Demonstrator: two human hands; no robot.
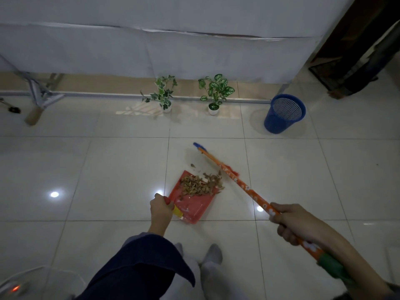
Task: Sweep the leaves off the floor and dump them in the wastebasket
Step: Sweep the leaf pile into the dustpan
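Glossy tiles (108, 169), crumpled leaves (200, 185)

The dustpan (190, 204) is red with a yellow handle; the leaves (200, 185) in it are brown. The broom (249, 191) stick is orange with white flowers, green at the end, its head blue. The wastebasket (283, 114) is blue mesh. The floor (86, 169) is glossy white tile; the sleeve (140, 263) navy.

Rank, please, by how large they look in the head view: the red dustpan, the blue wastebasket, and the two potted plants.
1. red dustpan, though it lies nearer the camera, which may flatter it
2. blue wastebasket, close to the dustpan in apparent size
3. the two potted plants: alike, so unranked between themselves
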